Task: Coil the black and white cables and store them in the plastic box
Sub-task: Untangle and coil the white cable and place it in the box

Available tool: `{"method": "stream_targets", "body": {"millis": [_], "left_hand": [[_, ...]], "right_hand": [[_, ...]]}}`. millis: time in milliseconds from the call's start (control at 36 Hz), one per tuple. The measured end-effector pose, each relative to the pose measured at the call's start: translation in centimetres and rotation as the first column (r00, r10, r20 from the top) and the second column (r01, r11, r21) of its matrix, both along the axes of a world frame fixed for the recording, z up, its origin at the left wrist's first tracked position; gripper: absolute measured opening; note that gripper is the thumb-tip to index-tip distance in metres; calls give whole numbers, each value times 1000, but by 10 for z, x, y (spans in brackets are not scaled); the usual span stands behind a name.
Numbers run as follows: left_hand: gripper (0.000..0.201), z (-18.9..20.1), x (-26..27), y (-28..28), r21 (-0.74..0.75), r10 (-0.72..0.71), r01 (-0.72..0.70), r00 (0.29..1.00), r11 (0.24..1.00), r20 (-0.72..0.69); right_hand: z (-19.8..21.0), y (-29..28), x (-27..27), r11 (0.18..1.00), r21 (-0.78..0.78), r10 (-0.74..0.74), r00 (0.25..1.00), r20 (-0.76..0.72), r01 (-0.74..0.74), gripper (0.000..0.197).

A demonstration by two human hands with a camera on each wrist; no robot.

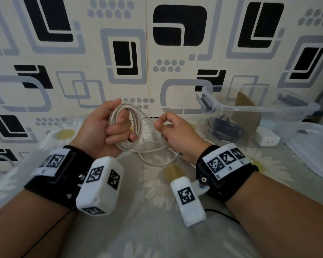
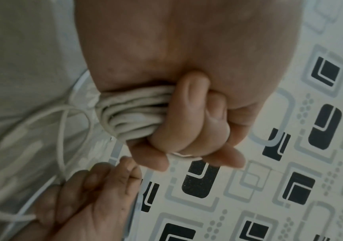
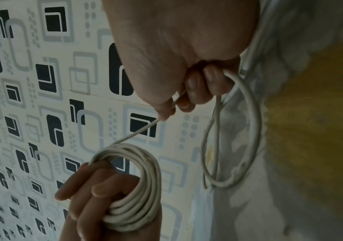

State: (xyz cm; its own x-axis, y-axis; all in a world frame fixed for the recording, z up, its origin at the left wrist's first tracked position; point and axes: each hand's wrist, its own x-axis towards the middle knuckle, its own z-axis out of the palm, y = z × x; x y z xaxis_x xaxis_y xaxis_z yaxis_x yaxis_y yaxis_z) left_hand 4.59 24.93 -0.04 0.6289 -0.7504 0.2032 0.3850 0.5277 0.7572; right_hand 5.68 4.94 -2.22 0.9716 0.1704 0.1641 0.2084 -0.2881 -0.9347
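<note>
My left hand (image 1: 112,127) grips a coil of white cable (image 1: 136,125) wound in several loops, held upright above the bed; the same coil (image 2: 129,114) shows under its curled fingers in the left wrist view. My right hand (image 1: 168,127) pinches the free strand of the white cable (image 3: 137,132) just right of the coil. The slack hangs from it in a loose loop (image 1: 157,155) onto the bedsheet. The clear plastic box (image 1: 259,108) stands at the right. A black cable (image 1: 224,129) lies coiled inside it.
A patterned wall (image 1: 157,53) rises close behind the hands. A white charger block (image 1: 267,138) lies beside the box. The clear lid (image 1: 313,146) rests at the far right. A brown card piece (image 1: 244,108) stands inside the box. A floral bedsheet (image 1: 157,229) covers the surface.
</note>
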Motion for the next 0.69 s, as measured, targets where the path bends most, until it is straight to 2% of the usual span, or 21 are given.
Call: {"method": "stream_targets", "body": {"millis": [194,278,389,444,528,694], "left_hand": [[51,-6,3,0,-130,-56,48,996,990,-64],[44,-8,2,-1,-92,66,-68,997,993,-28],[34,-7,-1,-1,-161,163,-168,986,973,-45],[28,-6,-3,-2,-186,279,-283,959,941,-46],[23,-3,-6,-1,-270,390,-399,917,876,-90],[29,-2,0,12,-413,506,-561,827,717,-245]], "right_hand": [[-2,4,-3,984,-99,146,989,1,-145,16],[-4,5,-4,976,-88,196,980,-24,-197,19],[-4,4,-6,968,-77,239,971,-28,-241,12],[-5,4,-7,957,-89,272,961,-50,-276,7],[-8,4,-7,960,-45,272,957,-98,-278,14],[-9,5,-5,970,-3,240,961,-135,-243,13]]}}
